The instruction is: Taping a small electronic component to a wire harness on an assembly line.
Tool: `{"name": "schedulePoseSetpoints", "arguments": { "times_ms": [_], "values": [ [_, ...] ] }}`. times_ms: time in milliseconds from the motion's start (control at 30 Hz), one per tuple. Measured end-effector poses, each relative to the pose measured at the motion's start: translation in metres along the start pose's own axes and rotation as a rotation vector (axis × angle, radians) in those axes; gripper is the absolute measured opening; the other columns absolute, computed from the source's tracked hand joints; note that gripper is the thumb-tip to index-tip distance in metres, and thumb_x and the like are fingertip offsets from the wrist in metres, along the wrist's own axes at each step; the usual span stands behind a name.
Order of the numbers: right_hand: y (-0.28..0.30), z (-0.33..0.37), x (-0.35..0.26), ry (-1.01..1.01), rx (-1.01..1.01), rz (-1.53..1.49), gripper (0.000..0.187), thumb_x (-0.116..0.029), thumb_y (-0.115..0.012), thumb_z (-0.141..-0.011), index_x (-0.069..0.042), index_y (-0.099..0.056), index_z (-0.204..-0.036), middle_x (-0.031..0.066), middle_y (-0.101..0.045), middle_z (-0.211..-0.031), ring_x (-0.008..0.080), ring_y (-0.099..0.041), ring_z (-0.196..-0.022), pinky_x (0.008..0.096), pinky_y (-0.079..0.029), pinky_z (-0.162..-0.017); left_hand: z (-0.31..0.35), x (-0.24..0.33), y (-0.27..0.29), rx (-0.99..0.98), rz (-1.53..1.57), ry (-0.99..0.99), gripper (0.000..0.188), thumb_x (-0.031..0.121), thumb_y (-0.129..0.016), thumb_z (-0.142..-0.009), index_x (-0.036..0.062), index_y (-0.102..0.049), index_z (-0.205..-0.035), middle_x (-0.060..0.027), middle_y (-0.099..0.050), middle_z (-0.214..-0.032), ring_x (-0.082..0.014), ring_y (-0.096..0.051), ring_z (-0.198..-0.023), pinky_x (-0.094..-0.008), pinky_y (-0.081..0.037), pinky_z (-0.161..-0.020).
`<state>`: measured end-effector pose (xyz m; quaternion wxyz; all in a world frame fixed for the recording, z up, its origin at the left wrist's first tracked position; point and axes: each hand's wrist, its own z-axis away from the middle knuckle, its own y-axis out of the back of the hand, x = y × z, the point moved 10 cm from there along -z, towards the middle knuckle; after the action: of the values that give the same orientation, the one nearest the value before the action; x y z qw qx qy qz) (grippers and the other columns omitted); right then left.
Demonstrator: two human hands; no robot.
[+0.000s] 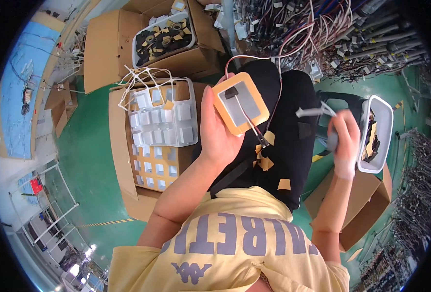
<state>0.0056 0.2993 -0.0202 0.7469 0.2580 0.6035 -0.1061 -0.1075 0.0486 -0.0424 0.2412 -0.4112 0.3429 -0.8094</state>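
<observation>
My left hand (219,129) grips a square, shallow housing (249,109) by its left edge. It has a yellow-orange rim and a pale grey inside. A small black pad (231,92) sits inside near the top, and a thin cable (244,116) runs from it over the lower rim to a dark connector (262,142). Off to the right, apart from the housing, my right hand (347,129) is closed on a grey tool (331,141) with a pale, narrow front (310,112). Motion blurs the tool, so its exact kind is unclear.
Yellowish scraps (264,158) lie on my lap. To the left, a carton (120,146) holds pale trays (164,121); beyond it, a white bin (136,48) contains black parts. A white tub (385,112) stands right, above an open box (366,209). Wire bundles (371,44) hang ahead.
</observation>
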Motion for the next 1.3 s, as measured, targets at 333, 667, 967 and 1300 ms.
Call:
{"name": "schedulePoseSetpoints", "arguments": {
  "times_ms": [333,667,967,1300],
  "values": [
    [-0.014,-0.029,0.133,-0.392,-0.099,-0.109,0.012,-0.012,-0.065,-0.086,-0.008,-0.058,-0.077,-0.0072,-0.049,-0.072,0.0022,-0.044,-0.07,0.0189,-0.035,-0.063,-0.019,-0.046,0.064,-0.052,-0.504,0.172,0.039,0.034,-0.034,-0.101,0.0061,-0.047,-0.125,-0.0091,-0.057,-0.116,-0.0175,-0.059,-0.103,-0.0322,-0.049,-0.089],
    [0.001,0.006,0.117,-0.405,-0.37,-0.284,0.043,-0.01,-0.066,-0.084,-0.003,-0.055,-0.125,-0.0038,-0.058,-0.085,0.0046,-0.049,-0.077,0.0191,-0.04,-0.073,0.009,-0.081,0.009,-0.359,0.097,0.485,0.05,0.037,-0.045,-0.095,0.0114,-0.035,-0.137,-0.0221,-0.042,-0.135,-0.0222,-0.057,-0.099,-0.0402,-0.049,-0.086],
    [0.011,0.017,0.045,-0.323,-0.021,-0.33,0.039,-0.005,-0.064,-0.086,0.0,-0.05,-0.122,-0.005,-0.051,-0.08,0.0014,-0.045,-0.072,0.0149,-0.036,-0.064,0.04,-0.133,-0.052,-0.556,-0.044,0.768,0.075,0.041,-0.06,-0.085,-0.0066,-0.035,-0.137,-0.0132,-0.018,-0.153,-0.0174,-0.057,-0.104,-0.0322,-0.047,-0.087],
    [-0.002,0.024,0.027,-0.212,-0.107,-0.283,0.041,-0.006,-0.065,-0.083,0.0,-0.051,-0.121,-0.0037,-0.052,-0.077,0.0029,-0.045,-0.065,0.017,-0.037,-0.059,0.03,-0.132,-0.053,-0.557,-0.33,0.574,0.073,0.031,-0.063,-0.086,-0.0044,-0.031,-0.141,-0.0049,-0.027,-0.149,-0.0093,-0.05,-0.1,-0.0243,-0.043,-0.087]
  ]
}}
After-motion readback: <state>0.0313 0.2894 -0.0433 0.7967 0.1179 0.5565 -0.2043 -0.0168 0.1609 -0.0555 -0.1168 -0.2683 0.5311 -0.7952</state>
